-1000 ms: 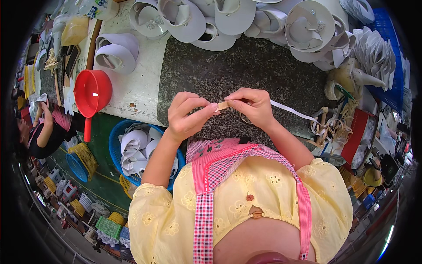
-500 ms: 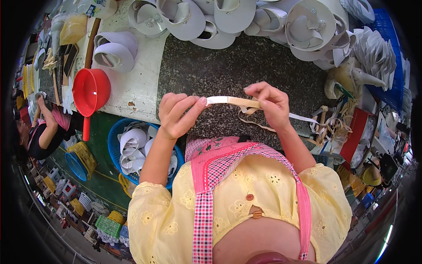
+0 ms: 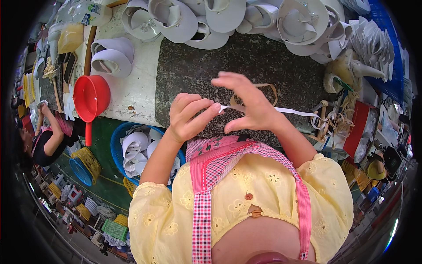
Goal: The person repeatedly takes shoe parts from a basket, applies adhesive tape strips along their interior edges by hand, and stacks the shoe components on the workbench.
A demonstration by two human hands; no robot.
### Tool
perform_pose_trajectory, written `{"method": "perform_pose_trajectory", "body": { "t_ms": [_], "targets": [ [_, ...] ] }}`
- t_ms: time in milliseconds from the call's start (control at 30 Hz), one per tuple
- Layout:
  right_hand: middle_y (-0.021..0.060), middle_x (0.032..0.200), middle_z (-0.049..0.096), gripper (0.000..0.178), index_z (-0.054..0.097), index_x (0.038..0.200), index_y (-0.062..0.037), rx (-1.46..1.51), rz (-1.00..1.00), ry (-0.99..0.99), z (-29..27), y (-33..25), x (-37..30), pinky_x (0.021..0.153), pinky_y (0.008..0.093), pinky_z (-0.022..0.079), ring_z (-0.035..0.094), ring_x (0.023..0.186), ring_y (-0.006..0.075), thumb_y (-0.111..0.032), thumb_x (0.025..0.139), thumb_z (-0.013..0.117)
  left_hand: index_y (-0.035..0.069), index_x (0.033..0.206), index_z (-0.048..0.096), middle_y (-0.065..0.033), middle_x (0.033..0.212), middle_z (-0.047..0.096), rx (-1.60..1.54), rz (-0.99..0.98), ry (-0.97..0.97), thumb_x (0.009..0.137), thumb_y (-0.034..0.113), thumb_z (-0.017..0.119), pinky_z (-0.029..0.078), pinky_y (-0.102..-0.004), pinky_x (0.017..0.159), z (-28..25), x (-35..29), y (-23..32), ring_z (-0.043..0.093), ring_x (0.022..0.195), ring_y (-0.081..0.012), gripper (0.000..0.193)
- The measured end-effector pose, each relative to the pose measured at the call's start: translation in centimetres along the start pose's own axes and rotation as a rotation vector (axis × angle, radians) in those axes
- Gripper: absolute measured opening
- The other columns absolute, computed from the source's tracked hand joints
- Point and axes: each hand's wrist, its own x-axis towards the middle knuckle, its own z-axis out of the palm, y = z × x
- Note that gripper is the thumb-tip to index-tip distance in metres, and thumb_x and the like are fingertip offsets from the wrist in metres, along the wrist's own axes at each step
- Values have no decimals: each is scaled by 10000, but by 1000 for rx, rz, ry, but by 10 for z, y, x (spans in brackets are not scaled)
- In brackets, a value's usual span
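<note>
My left hand [image 3: 190,116] pinches the end of a narrow white strip [image 3: 300,112] between thumb and forefinger, above the dark speckled slab [image 3: 189,61]. The strip passes behind my right hand [image 3: 250,105] and runs right. My right hand is open, with its thumb and fingers spread around the strip just beside my left fingertips. A thin tan strip [image 3: 273,90] curls in a loop beyond my right hand; part of it is hidden behind the fingers. At the right edge of the slab lies a tangle of tan strips [image 3: 342,121].
White curved pieces like shoe uppers [image 3: 215,37] crowd the far edge. A red dipper [image 3: 92,97] sits at the left. Below the bench, a blue basket [image 3: 115,147] holds more white pieces. A cream curved tool [image 3: 349,70] stands at right. Another person [image 3: 46,134] works far left.
My right hand has let go of the tan strip and opened, moving left toward my left hand. My left hand has shifted slightly right and down, still pinching the white strip.
</note>
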Motion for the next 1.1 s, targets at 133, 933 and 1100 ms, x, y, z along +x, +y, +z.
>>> {"method": "perform_pose_trajectory", "body": {
  "t_ms": [133,933,1100],
  "targets": [
    [61,884,577,469,466,1110,-18,341,347,-37,15,0,0,737,275,438,551,827,144,-140,715,688,75,828,648,-18,739,572,-38,-200,48,605,110,715,406,-293,539,2,-7,-2,518,646,-187,236],
    [-14,637,506,94,559,791,-7,162,536,-10,35,60,-1,518,203,355,438,580,37,-90,769,599,31,1008,559,-88,1028,511,81,-390,-443,598,139,717,398,-387,818,46,-85,-52,487,980,-280,452],
    [39,642,541,136,554,783,-12,118,516,-92,65,78,-20,507,248,380,479,551,85,-129,746,612,16,1018,571,-93,935,563,-108,-752,-122,672,96,682,439,-327,716,36,-90,-12,548,866,-234,373]
  ]
}}
